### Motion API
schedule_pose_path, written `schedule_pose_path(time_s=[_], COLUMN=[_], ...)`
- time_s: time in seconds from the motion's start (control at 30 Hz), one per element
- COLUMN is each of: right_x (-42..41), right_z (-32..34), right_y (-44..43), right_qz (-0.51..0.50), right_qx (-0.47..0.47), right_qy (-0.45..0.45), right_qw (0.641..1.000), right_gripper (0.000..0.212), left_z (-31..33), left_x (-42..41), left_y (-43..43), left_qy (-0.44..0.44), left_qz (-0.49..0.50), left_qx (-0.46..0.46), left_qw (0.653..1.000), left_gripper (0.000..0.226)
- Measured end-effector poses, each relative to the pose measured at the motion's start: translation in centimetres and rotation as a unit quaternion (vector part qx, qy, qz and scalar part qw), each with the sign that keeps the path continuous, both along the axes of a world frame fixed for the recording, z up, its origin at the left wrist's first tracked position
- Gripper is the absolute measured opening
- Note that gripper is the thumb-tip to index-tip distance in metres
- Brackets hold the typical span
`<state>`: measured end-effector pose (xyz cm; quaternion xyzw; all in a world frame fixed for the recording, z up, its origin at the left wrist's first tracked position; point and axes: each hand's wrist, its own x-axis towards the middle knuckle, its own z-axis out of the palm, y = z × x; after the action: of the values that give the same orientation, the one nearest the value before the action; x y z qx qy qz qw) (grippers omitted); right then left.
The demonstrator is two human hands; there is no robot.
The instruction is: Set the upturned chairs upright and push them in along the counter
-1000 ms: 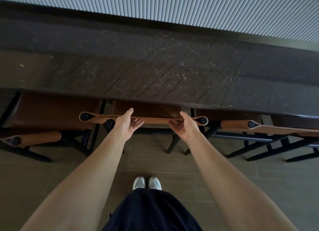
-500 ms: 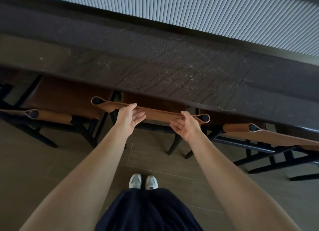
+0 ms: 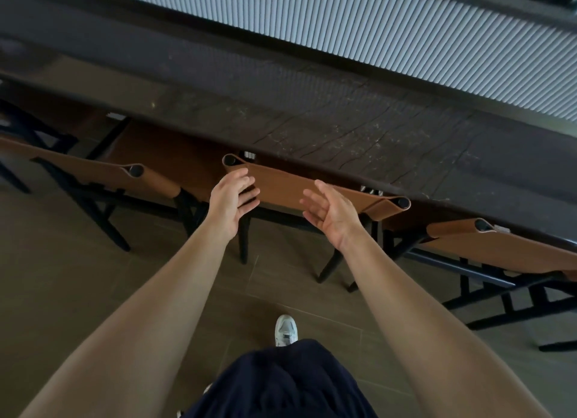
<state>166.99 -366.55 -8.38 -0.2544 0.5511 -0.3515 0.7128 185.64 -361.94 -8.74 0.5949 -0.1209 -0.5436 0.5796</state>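
Note:
A chair with a tan leather backrest (image 3: 284, 185) and black legs stands upright, pushed in under the dark stone counter (image 3: 359, 130). My left hand (image 3: 232, 203) hovers just in front of the backrest's left part, fingers loosely spread and holding nothing. Fingers relaxed and palm turned up, my right hand (image 3: 331, 213) sits a little off the backrest's right part. Whether either hand touches the leather I cannot tell.
A matching chair (image 3: 103, 170) stands upright at the counter to the left and another (image 3: 515, 249) to the right. A ribbed pale wall panel (image 3: 406, 33) runs behind the counter. Brown floor tiles (image 3: 78, 277) and my white shoe (image 3: 285, 330) lie below.
Both hands have let go of the backrest they gripped and drawn back slightly, fingers spreading. My view has swung and tilted to the left along the counter.

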Motion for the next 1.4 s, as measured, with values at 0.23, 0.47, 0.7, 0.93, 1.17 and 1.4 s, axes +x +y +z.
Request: schedule_pose_path(time_s=[0.23, 0.47, 0.7, 0.93, 1.17, 1.4], right_x=[6.5, 13.5, 20.2, 26.2, 32.5, 38.8], right_z=[1.3, 2.1, 2.8, 2.4, 0.3, -0.9], right_y=[6.9, 11.9, 14.1, 12.9, 8.6, 5.7], right_qz=[0.009, 0.053, 0.119, 0.143, 0.171, 0.201], right_qx=[-0.04, -0.078, -0.087, -0.033, 0.057, 0.141], right_qy=[-0.014, -0.009, -0.009, -0.066, -0.067, -0.063], right_qw=[0.999, 0.995, 0.989, 0.987, 0.981, 0.967], right_gripper=[0.039, 0.038, 0.033, 0.031, 0.045, 0.066], left_z=[1.7, 3.2, 4.5, 3.9, 2.5, 1.6], left_x=[7.1, 14.1, 19.3, 24.3, 30.2, 35.7], left_y=[8.3, 15.6, 19.1, 18.5, 13.4, 8.9], left_qy=[-0.045, -0.102, -0.131, -0.11, -0.052, -0.03], left_qz=[0.001, 0.034, 0.084, 0.138, 0.174, 0.184], left_qx=[-0.033, -0.053, -0.053, -0.029, 0.016, 0.055], left_qw=[0.998, 0.993, 0.986, 0.984, 0.983, 0.981], left_gripper=[0.028, 0.021, 0.013, 0.015, 0.043, 0.047])
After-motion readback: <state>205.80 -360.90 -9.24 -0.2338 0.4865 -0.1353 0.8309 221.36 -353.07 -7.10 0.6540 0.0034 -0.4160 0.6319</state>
